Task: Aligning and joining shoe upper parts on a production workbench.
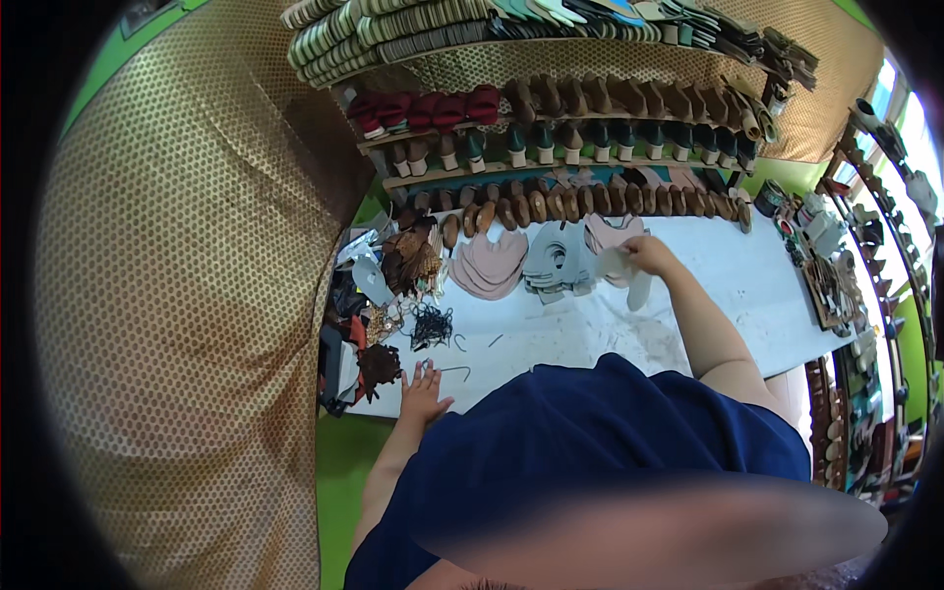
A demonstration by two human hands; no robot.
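My left hand point(423, 395) lies on the near left edge of the white table with its fingers spread and holds nothing. A thin dark hooked strip point(456, 370) lies just beyond its fingertips. Out over the far middle of the table, my right hand point(653, 257) pinches a pale grey curved cut piece point(621, 265), a flat shoe-upper shape. Behind that piece sits a stack of light pink cut pieces point(606, 234), partly covered. To its left are a pile of grey cut pieces point(557, 258) and a fanned pile of pink ones point(489, 265).
Black strips point(431, 326) and brown scraps point(380, 366) crowd the table's left side. Along the back, a rack holds brown shoe parts point(570, 205), with heeled shoes and striped rolls point(344, 34) above. At the right, shelves point(870, 221) of shoe parts flank the white tabletop point(733, 295).
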